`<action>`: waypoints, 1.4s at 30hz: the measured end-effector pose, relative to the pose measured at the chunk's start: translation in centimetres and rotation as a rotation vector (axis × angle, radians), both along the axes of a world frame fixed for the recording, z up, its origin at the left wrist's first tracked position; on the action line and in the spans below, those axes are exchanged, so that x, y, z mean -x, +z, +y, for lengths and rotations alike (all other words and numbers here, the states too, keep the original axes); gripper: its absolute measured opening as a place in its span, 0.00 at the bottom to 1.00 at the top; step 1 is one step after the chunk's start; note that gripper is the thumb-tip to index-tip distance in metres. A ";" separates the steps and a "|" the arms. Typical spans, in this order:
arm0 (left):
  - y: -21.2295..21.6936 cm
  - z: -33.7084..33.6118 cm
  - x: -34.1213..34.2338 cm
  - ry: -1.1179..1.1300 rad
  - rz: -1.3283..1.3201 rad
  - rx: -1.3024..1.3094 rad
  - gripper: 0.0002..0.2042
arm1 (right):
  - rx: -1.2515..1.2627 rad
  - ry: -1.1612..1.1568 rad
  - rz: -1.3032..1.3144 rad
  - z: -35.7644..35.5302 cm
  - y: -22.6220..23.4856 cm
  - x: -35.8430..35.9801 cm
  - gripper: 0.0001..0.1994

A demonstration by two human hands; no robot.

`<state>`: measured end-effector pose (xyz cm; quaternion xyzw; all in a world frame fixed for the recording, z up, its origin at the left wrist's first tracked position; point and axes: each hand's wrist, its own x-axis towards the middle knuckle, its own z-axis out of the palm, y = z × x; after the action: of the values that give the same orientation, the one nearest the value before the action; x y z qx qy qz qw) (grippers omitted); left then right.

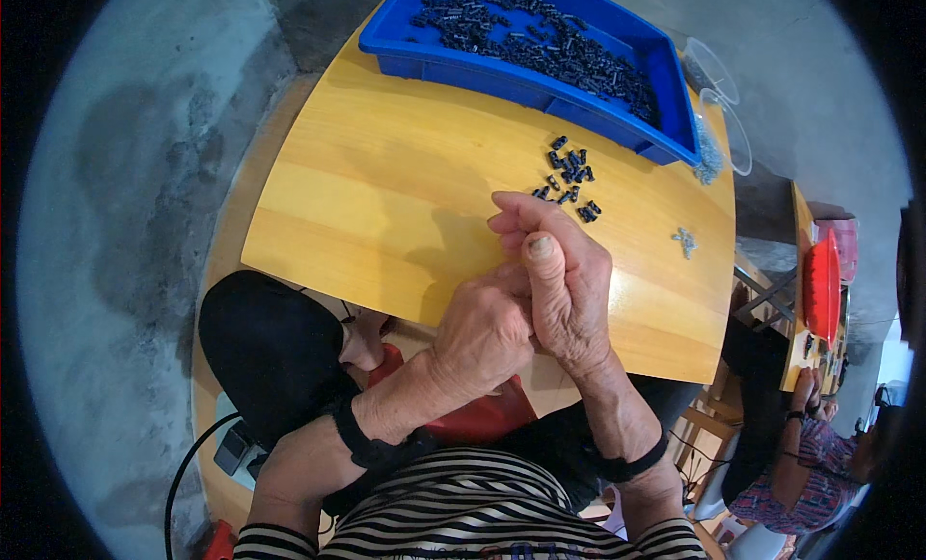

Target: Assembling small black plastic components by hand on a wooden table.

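Observation:
My left hand (479, 333) and my right hand (559, 275) are pressed together above the near edge of a yellow wooden table (386, 184). The fingers of both are curled around something small that I cannot make out. Just beyond my right fingertips lies a loose cluster of several small black parts (569, 179). A blue plastic bin (540, 73) at the table's far side holds many more of the same black parts. A small grey piece (685, 240) lies alone to the right of my right hand.
Clear plastic containers (719, 97) stand past the bin's right end. A black round object (270, 348) sits under the table's near left corner. At the right, another person (801, 454) sits at a second table with a red tray (822, 288). Grey concrete floor surrounds everything.

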<state>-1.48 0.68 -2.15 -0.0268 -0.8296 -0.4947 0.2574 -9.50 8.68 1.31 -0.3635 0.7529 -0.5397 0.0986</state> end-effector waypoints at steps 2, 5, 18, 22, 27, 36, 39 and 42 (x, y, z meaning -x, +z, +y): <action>-0.1 0.1 -0.1 0.014 0.029 -0.060 0.09 | -0.014 0.029 0.029 -0.2 -0.1 0.1 0.30; -0.4 0.0 -0.2 0.003 0.014 -0.026 0.09 | -0.045 0.077 0.091 -0.4 0.1 0.3 0.32; -0.4 -0.1 0.0 0.019 0.048 -0.029 0.11 | -0.045 0.174 0.177 -0.6 -0.4 1.0 0.35; -0.4 -0.1 -0.4 0.020 -0.040 -0.080 0.11 | -0.021 0.210 0.205 -0.9 -0.3 0.9 0.34; -0.5 -0.1 -0.3 0.022 -0.068 -0.059 0.11 | -0.012 0.165 0.228 -0.6 -0.4 0.6 0.31; -1.0 -0.2 -0.1 0.072 -0.072 -0.031 0.12 | 0.083 0.156 0.283 -0.9 -0.5 0.8 0.21; -1.5 -0.4 0.1 0.091 -0.089 0.005 0.12 | 0.061 0.153 0.277 -1.0 -0.5 0.9 0.20; -1.3 -0.5 0.1 0.067 -0.081 0.030 0.11 | 0.077 0.139 0.293 -0.8 -0.2 0.7 0.20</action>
<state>-1.59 0.15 -3.50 0.0173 -0.8470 -0.4740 0.2399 -10.21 7.91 1.10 -0.4929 0.7111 -0.5013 0.0109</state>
